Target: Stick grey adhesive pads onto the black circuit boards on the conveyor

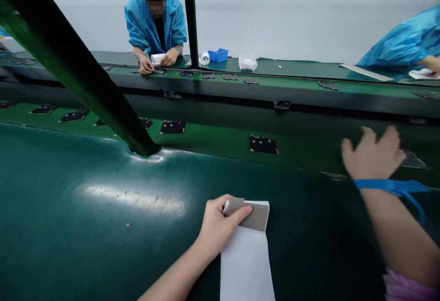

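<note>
My left hand (218,225) rests on the green mat (85,227), its fingers closed on the top of a white paper strip (245,259) with a grey-brown pad (256,216) at its end; the thumb lies on the pad. My right hand (373,154) reaches out over the green conveyor belt (220,143), fingers spread, palm down on a dark flat part (414,160) that shows at its right side. The hand is blurred. A blue strap (392,186) circles that wrist.
Several dark flat parts lie along the belt, one (263,145) in the middle and another (172,127) further left. A slanted dark green post (79,69) crosses the left. Across the line, a person in blue (156,26) handles parts; a blue bin (218,55) stands nearby. Another blue sleeve (405,40) shows far right.
</note>
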`<state>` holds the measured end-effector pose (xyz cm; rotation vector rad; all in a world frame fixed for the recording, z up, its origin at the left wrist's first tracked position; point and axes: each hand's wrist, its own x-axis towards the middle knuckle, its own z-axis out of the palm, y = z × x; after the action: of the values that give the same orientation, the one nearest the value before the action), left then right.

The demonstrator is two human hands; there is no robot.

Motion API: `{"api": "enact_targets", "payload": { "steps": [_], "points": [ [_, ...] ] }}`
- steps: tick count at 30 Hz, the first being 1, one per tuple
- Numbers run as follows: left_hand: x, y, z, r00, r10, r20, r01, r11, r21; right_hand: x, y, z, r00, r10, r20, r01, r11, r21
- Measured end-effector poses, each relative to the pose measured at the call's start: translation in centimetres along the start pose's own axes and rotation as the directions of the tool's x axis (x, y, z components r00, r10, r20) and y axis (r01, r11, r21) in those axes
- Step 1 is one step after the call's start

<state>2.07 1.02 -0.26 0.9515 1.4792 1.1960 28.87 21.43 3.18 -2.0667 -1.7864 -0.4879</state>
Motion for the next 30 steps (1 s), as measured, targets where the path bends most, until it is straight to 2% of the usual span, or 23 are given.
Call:
{"api": "enact_targets", "payload": {
  "steps": [2, 4, 6, 8, 12, 15, 18, 20, 22, 26, 30],
  "points": [
    [0.0, 0.0, 0.0, 1.0, 0.005, -0.008, -0.004, 1.0, 0.021, -0.5, -1.9, -0.1, 0.997, -0.06, 0.054, 0.058, 0.997, 0.041],
    [0.0, -0.1, 0.0, 1.0, 0.004, -0.015, -0.004, 0.999, 0.036, -0.3, -1.9, 0.4, 0.981, -0.026, 0.192, 0.017, 0.999, 0.049],
    [0.1, -0.2, 0.0, 1.0, 0.006, -0.012, -0.006, 0.999, 0.05, 0.1, -0.3, 1.2, 0.937, 0.046, 0.347, -0.073, 0.995, 0.065],
    [0.1, -0.3, 0.0, 1.0, 0.017, 0.002, -0.018, 0.998, 0.065, 0.5, 1.9, 1.8, 0.884, 0.056, 0.465, -0.116, 0.988, 0.102],
    [0.0, -0.6, 0.1, 0.999, 0.046, -0.002, -0.046, 0.996, 0.082, 2.0, 4.7, 2.5, 0.859, -0.013, 0.511, -0.036, 0.996, 0.085],
    [-0.1, -0.4, 0.3, 0.998, 0.04, -0.054, -0.035, 0.996, 0.084, 4.2, 5.3, 2.8, 0.824, -0.057, 0.563, 0.037, 0.998, 0.046],
    [-0.3, -0.2, 0.5, 0.994, 0.037, -0.103, -0.028, 0.996, 0.09, 6.1, 5.7, 2.8, 0.798, -0.145, 0.585, 0.105, 0.989, 0.101],
    [-0.3, -0.2, 0.5, 0.993, 0.042, -0.106, -0.032, 0.995, 0.096, 6.7, 6.1, 2.5, 0.808, -0.187, 0.559, 0.125, 0.981, 0.148],
    [-0.3, -0.2, 0.5, 0.992, 0.049, -0.114, -0.037, 0.994, 0.106, 7.0, 6.5, 1.9, 0.842, -0.186, 0.507, 0.107, 0.978, 0.181],
    [-0.4, -0.1, 0.6, 0.992, 0.037, -0.122, -0.022, 0.992, 0.122, 6.9, 7.8, 0.8, 0.924, -0.046, 0.379, -0.041, 0.975, 0.219],
    [-0.4, 0.1, 0.6, 0.992, 0.027, -0.12, -0.015, 0.995, 0.101, 5.6, 8.9, 0.7, 0.949, 0.114, 0.293, -0.224, 0.9, 0.375]
  ]
}}
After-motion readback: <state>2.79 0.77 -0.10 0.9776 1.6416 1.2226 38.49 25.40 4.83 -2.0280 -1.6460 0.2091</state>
